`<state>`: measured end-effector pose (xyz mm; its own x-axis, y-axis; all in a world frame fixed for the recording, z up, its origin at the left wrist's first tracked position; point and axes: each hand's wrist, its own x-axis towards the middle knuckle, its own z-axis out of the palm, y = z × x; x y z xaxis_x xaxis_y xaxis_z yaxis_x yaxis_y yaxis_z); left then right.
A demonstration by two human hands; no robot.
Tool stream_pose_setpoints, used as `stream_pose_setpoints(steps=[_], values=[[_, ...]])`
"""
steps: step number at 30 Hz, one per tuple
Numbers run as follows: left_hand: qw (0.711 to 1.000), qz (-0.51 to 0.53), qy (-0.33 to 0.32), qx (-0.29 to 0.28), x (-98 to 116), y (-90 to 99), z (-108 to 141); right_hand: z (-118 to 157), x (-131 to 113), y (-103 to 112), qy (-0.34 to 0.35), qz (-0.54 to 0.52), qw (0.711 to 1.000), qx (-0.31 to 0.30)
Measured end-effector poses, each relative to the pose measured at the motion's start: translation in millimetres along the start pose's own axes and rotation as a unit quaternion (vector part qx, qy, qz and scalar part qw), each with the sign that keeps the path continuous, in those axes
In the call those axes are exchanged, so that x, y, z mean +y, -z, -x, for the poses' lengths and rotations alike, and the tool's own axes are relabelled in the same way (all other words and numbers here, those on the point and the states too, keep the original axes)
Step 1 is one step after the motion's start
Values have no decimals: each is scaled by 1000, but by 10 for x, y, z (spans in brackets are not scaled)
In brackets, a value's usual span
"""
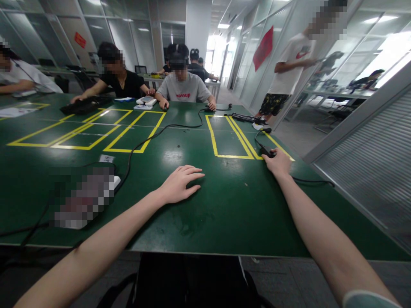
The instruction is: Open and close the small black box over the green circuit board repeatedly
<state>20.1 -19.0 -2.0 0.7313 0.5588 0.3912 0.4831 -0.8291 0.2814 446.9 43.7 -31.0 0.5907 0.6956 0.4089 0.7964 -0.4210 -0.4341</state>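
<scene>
Glass walls (28, 25) are lining a bright office, where a broad green table (221, 222) marked with yellow tape (233, 156) is filling the foreground. Beyond it, a person in a white shirt (290, 60) is standing at right, while a person in grey (195, 88) and a person in black (126, 87) are sitting along the far side. A blurred-out object (93, 192) with a white edge is lying at near left, too obscured to identify.

The wearer's left hand (178, 185) is spreading loosely over the table's middle, fingers extended, thumb apart, holding nothing. The right hand (280, 164) is closing around a small black box (266, 151) among the tape lines at right, thumb and fingers partly covering it.

The step in hand is apparently a simple hold on the box; shifting it would probably be calling for a secure pinch and slack in its cord (256, 137). The box's long axis appears to be slanting from far left to near right, though fingers are hiding its near end. The cord is curving away from the box toward a black plug (266, 130) farther off.
</scene>
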Motion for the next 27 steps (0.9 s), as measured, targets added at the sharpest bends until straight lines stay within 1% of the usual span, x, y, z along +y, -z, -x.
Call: stream_pose_setpoints(steps=[3, 7, 14, 18, 21, 23, 25, 27], values=[[1000, 0, 1, -1, 8, 7, 0, -35, 57, -32, 3, -28, 1000, 12], [1000, 1, -1, -3, 5, 4, 0, -74, 79, -20, 6, -60, 998, -6], [1000, 8, 1, -8, 1, 5, -1, -86, 40, 68, -71, -130, 989, -8], [1000, 10, 0, -10, -3, 9, 3, -108, 72, 65, -110, -143, 983, -28], [1000, 13, -1, -11, -9, 7, 8, -132, 103, 48, -126, -158, 978, -39], [1000, 14, 0, -11, -10, 6, 10, -139, 124, 33, -127, -167, 977, -39], [1000, 13, 1, -10, -9, 5, 9, -138, 149, 16, -109, -164, 980, -30], [1000, 14, 1, -8, -8, 3, 7, -133, 170, -2, -41, -144, 988, -19]])
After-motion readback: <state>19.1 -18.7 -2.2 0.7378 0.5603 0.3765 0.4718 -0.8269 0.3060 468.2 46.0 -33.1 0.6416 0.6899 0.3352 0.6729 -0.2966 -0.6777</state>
